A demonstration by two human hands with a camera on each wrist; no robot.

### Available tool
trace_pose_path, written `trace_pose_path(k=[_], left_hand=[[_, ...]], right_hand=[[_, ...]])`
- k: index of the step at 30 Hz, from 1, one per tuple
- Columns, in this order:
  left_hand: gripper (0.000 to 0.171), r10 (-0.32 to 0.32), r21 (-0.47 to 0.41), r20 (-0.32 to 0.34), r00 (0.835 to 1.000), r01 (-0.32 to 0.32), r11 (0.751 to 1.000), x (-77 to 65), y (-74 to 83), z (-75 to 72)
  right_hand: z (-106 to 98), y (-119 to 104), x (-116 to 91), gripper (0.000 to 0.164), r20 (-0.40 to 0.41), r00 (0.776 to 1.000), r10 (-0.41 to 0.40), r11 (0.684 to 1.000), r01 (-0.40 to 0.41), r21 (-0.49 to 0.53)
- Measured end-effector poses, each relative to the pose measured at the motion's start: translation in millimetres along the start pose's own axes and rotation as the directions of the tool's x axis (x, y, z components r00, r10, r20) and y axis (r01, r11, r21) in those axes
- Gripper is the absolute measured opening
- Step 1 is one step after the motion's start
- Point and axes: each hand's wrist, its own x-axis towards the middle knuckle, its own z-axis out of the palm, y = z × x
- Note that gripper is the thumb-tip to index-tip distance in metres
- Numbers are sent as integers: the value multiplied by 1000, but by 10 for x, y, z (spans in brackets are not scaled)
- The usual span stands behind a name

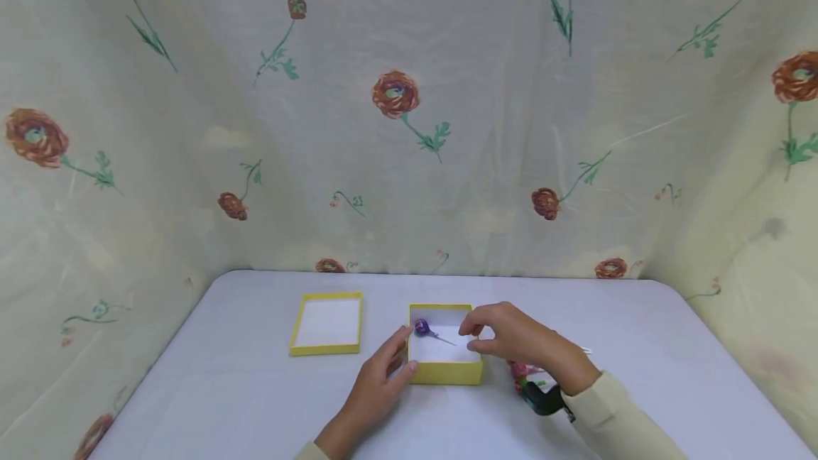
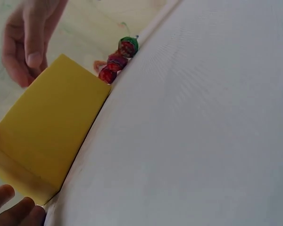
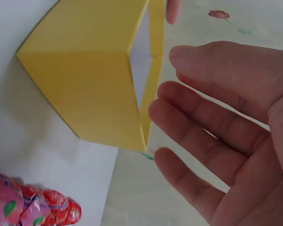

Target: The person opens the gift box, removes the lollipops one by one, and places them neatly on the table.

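A yellow box [image 1: 445, 373] with a white inside stands on the table in front of me. Inside it lies one purple-wrapped lollipop [image 1: 422, 328], its white stick pointing to the right. My left hand [image 1: 378, 380] rests along the box's left side, thumb at the near corner and fingers extended. Over the right rim hangs my right hand [image 1: 511, 336], its fingers loosely bent with nothing between them. More lollipops [image 3: 35, 200] in red and pink wrappers lie to the right of the box, partly hidden under the right forearm in the head view.
The box's yellow lid [image 1: 327, 324] lies to the left with its white inside up. A white cloth covers the table [image 1: 211, 389]. Behind and at both sides hangs a flowered curtain [image 1: 345, 183]. A dark band with a camera mount [image 1: 543, 399] sits at the right wrist.
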Motion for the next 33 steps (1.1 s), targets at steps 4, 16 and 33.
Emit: trace_pose_path(k=[4,16,33], left_hand=[[51,23,-8,-4,1000,-23,1000,-9,-3,-4],[49,11,-23,1,1000,-11,1000,-11,113,-27],[49,57,-23,-6,998,-57,998,-20,46,-32]], right_hand=[[39,-8,135,13,96,995,-11,997,4,71],[232,13,523,15,348,937,28,973,-106,207],[444,17,785,15,476,873,110,981,-172,89]])
